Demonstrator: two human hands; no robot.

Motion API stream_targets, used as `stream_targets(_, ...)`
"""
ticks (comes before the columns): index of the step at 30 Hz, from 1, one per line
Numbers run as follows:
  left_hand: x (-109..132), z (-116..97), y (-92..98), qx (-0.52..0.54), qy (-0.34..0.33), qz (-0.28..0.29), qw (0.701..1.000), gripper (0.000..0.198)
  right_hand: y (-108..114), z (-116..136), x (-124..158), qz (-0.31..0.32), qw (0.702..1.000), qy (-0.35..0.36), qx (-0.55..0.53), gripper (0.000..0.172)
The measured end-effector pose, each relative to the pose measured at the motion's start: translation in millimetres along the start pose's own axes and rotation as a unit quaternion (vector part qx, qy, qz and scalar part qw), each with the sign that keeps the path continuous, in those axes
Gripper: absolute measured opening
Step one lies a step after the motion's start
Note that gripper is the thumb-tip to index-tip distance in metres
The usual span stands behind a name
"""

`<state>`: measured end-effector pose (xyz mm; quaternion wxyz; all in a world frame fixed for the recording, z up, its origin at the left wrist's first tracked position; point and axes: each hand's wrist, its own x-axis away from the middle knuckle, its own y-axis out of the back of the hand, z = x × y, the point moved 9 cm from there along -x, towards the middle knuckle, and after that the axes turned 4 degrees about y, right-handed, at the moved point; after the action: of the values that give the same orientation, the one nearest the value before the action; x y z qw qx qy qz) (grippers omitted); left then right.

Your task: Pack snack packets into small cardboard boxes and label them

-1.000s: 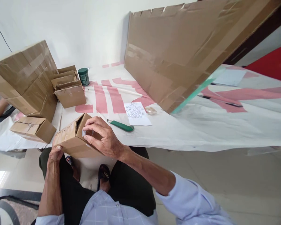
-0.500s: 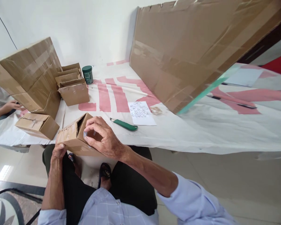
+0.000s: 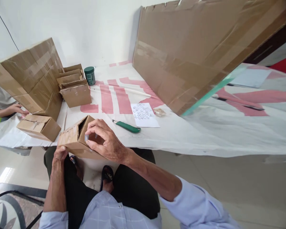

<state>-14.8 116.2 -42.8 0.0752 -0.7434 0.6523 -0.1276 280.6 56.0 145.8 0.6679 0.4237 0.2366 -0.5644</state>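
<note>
A small cardboard box [image 3: 70,136] is tilted at the table's front edge, over my lap. My left hand [image 3: 60,153] is closed on its lower left corner, thumb on the near side and the other fingers hidden below. My right hand [image 3: 107,140] is at the box's right end, with thumb and forefinger pinched on a small shiny grey piece [image 3: 86,137] held against the cardboard. What exactly this piece is cannot be made out. Beyond my right hand lie a green utility knife [image 3: 128,126] and a white paper [image 3: 146,122] bearing several small clear-looking pieces.
Another small box [image 3: 39,127] sits at the left, before a large cardboard carton [image 3: 35,76]. Upright small cartons [image 3: 76,95] and a green jar [image 3: 89,75] stand behind. A big cardboard panel [image 3: 193,57] leans at right. A person's hand [image 3: 17,109] shows far left.
Both of my hands and the box keep their places. At far left, the other person's hand has shifted slightly. The whole view has moved a little.
</note>
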Motion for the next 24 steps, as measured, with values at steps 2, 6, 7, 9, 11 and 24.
stream_targets(2,0,-1,-1.0,0.004,-0.003,0.007,1.000,0.071,-1,0,0,0.017,1.000,-0.006,-0.005,0.005)
stream_targets(6,-1,1,0.8,0.004,-0.007,0.014,1.000,0.060,-4,-1,1,0.035,0.999,-0.014,-0.017,0.003)
stream_targets(7,-1,2,1.6,0.004,-0.006,0.016,1.000,0.058,-3,-3,1,0.031,0.999,-0.017,-0.019,0.005)
stream_targets(9,-1,3,2.7,0.005,-0.005,0.018,1.000,0.056,-1,-4,2,0.016,1.000,-0.016,-0.020,0.013)
stream_targets(11,-2,4,3.4,0.007,-0.004,0.019,1.000,0.058,0,-4,3,0.008,1.000,-0.007,-0.013,0.018)
stream_targets(24,-4,7,5.5,0.019,0.002,0.020,1.000,0.069,2,-2,-10,0.034,0.999,0.002,0.000,0.015)
